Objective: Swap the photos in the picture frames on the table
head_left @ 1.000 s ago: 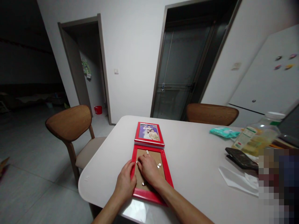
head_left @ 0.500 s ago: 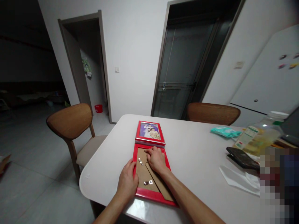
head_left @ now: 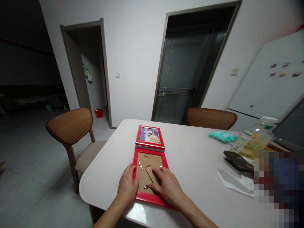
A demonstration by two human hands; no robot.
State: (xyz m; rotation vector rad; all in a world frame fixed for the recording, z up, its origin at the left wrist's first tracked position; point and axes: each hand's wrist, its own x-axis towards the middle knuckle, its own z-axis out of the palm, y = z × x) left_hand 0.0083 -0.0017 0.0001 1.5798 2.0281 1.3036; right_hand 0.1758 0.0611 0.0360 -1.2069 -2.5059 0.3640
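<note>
Bench [head_left: 201, 164] in white carries a face-down red frame [head_left: 152, 199] near its front edge, its brown backing board [head_left: 144, 175] up, with a second red frame [head_left: 150, 137] holding a photo just beyond at twelve o'clock. The left hand [head_left: 127, 187] rests flat along the frame's nine o'clock edge, fingers [head_left: 131, 171] together and clamped on nothing. The right hand [head_left: 168, 186] lies on the backing at three o'clock, fingers [head_left: 155, 189] slightly apart, pressing beside a small metal clip [head_left: 146, 186].

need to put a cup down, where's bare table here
Bare white table lies between the two red picture frames, face-down and face-up, and the right-side clutter. A narrower strip runs left of the frames. Crowded: the teal wipes pack, plastic oil bottle, black phone.
</note>
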